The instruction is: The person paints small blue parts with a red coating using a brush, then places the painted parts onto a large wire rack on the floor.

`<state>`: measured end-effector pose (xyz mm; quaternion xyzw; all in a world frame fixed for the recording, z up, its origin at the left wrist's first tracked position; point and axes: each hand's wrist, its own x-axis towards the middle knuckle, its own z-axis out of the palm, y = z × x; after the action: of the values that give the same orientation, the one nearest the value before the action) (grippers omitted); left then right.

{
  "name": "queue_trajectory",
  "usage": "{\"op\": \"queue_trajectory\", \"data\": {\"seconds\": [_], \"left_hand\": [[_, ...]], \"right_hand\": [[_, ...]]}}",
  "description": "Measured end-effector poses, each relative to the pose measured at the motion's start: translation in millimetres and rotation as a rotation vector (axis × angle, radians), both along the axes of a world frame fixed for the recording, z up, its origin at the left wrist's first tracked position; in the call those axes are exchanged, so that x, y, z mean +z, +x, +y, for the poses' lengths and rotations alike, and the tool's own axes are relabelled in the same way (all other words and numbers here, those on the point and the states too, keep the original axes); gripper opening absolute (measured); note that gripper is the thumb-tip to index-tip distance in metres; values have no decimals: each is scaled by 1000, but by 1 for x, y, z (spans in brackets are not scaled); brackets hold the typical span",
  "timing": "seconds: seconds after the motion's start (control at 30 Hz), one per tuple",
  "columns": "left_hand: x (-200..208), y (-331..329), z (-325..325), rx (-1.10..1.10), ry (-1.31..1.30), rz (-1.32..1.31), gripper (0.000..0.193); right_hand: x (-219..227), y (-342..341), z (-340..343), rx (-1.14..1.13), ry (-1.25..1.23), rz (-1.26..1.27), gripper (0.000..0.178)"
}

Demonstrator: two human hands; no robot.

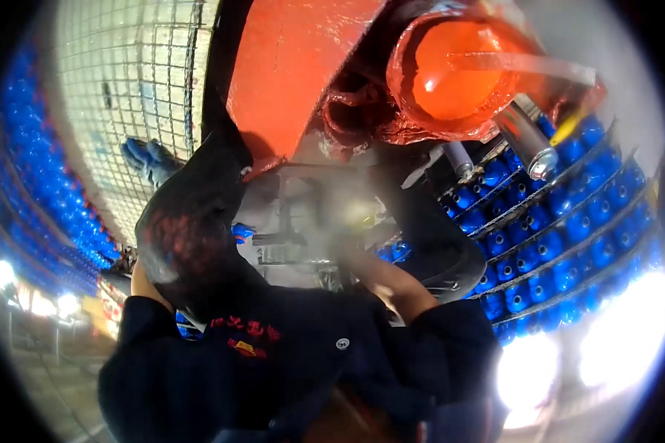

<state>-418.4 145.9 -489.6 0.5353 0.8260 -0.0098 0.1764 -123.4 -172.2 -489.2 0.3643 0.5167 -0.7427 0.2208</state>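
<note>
My right forearm point(395, 284) reaches forward between my dark-trousered knees. My right hand point(353, 255) lies in a hazy, smeared patch, so its fingers and anything in them cannot be made out. Around it are pale grey surfaces and a blurred yellowish spot point(362, 214). Of my left arm only a bare stretch of forearm point(148, 284) shows beside the left knee point(188, 221); that hand is hidden behind the leg. A small blue object point(241, 232) peeks out past this knee, its kind unclear.
Ahead is a red-coated panel point(295, 66). Right of it stands a paint-crusted round container point(400, 70) of orange-red paint, a pale flat strip point(524, 64) across it. Two cylindrical cans point(528, 144) point(459, 159) sit nearby. Rows of blue parts point(547, 244) flank me; a blue glove point(149, 159) touches wire mesh point(151, 81).
</note>
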Motion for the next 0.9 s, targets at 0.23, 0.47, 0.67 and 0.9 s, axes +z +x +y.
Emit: {"op": "queue_trajectory", "data": {"seconds": [0.23,0.47,0.67,0.9], "left_hand": [[14,-16,-50,72,10,-55,62],[-13,9,-55,56,75,-179,60],[-36,45,18,36,183,-259,59],[-22,46,61,85,207,-295,58]], "right_hand": [[-14,40,22,-30,24,-97,37],[-25,77,32,-171,132,-258,39],[-33,89,45,-295,249,-308,42],[-23,81,61,-426,286,-212,46]]}}
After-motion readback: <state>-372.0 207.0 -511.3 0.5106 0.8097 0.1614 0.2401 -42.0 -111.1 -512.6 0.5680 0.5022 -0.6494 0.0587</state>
